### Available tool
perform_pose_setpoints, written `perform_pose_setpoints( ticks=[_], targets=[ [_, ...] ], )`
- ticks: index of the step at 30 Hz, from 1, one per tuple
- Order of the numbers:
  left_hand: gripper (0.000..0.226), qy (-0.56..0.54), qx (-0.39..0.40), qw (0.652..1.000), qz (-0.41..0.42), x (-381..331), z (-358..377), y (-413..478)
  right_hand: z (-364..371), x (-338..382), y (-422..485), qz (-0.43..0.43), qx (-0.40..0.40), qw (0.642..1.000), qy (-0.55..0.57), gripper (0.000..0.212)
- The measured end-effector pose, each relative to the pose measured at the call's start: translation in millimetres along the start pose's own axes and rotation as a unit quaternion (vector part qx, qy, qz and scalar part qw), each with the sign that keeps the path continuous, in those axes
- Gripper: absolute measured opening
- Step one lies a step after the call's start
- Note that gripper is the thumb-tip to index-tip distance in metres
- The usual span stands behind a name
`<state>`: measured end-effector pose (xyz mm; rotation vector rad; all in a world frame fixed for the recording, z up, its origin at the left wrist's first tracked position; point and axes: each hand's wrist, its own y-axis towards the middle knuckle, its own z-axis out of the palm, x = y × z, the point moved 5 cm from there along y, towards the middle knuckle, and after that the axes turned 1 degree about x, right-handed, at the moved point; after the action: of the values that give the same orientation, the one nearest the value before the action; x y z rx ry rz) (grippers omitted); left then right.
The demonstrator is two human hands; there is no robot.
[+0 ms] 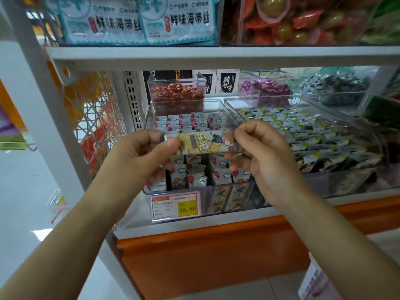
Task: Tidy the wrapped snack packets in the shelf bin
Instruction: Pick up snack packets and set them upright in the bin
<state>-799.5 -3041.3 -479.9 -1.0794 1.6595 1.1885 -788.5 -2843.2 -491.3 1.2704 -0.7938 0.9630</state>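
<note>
A long wrapped snack packet [202,142], cream and grey with green print, is held level above the clear shelf bin [149,192]. My left hand [138,156] pinches its left end and my right hand [259,148] pinches its right end. Below them the bin holds several rows of the same white packets [186,174] with red and cloud marks, standing on edge. A yellow price tag [176,205] reading 15.80 hangs on the bin's front wall. My hands hide part of the middle rows.
A wider clear bin [346,185] of dark green packets lies to the right. Small clear boxes of red sweets [176,94] and purple sweets [265,89] stand behind. A white shelf board [216,55] runs above, an orange base [216,252] below, a wire rack [95,118] at left.
</note>
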Motion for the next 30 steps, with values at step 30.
perform_pose_setpoints(
  ticks=[30],
  targets=[
    [0.031,-0.175,0.022,0.983,-0.047,11,7,-4,-1,-8,-2,-0.018,-0.038,0.996,-0.073,0.012]
  ],
)
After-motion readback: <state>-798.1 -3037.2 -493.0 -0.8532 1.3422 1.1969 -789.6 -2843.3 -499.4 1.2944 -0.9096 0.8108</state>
